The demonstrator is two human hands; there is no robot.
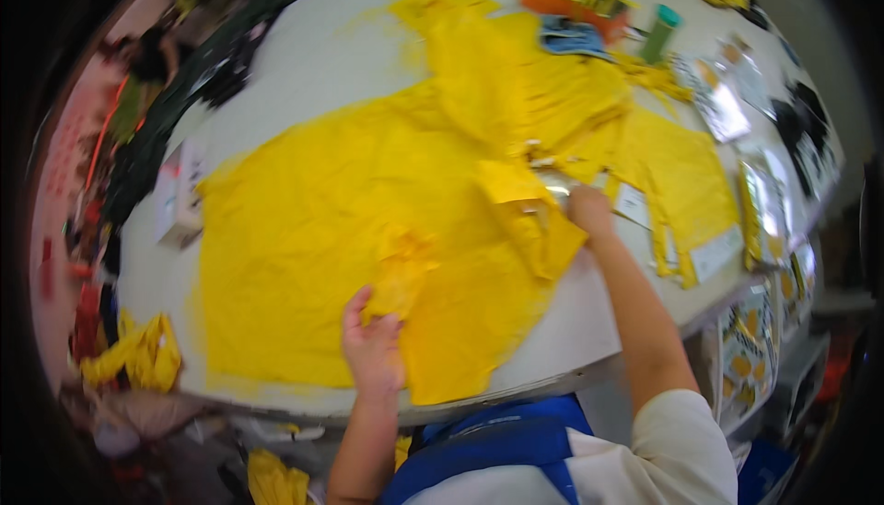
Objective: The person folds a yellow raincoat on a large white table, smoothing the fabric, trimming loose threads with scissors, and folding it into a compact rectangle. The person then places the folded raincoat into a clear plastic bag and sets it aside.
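Note:
A large garment-like spread of thin, creased yellow fabric covers much of the white table. My left hand is at its near edge, with the fingers closed round a crumpled, lighter yellow piece of fabric. To the right, my right hand reaches forward with curled fingers beside a folded yellow flap. A shiny silvery thing shows at its fingertips, too blurred to name. Close by lies a small white label or card.
More yellow pieces lie right, near shiny packets. At the back stand an orange box and a green bottle with a teal cap, beside blue denim. A white box is left; dark fabric edges the table.

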